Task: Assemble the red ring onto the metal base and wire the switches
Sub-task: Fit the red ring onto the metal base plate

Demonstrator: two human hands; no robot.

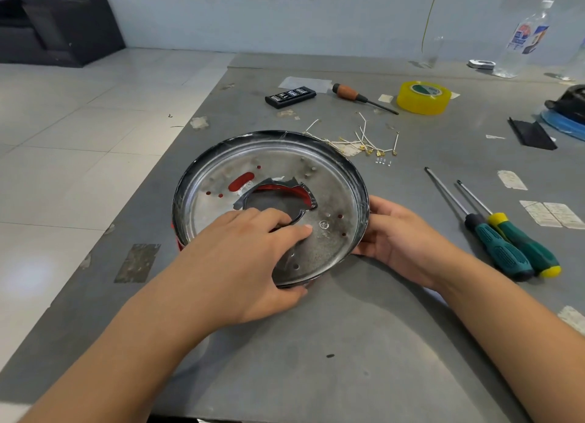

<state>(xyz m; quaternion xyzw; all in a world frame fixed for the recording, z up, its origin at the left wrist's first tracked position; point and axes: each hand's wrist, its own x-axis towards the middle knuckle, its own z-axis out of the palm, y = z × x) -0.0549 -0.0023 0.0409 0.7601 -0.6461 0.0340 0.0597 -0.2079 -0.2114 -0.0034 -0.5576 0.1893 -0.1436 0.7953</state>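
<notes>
Round metal base lying dish-side up near the middle of the grey table, tilted a little, with its right edge lifted. Red ring underneath it, seen as a red sliver at the near-left rim and through the central hole and small slots of the metal. Left hand laid across the near part of the base, fingers curled into the ragged central opening and hooked on its edge, thumb pressed against the near rim. Right hand cupped around the right rim, fingers bent underneath, thumb on the outer edge. Beyond the base, to the far right, a scatter of short white wires with brass terminals and a few tiny screws just beside them. Farther off, a black bit case, a wooden-handled screwdriver and a roll of yellow tape. On the right, two green-handled screwdrivers lying side by side, touching. At the far right edge, a clear plastic bottle standing upright.
</notes>
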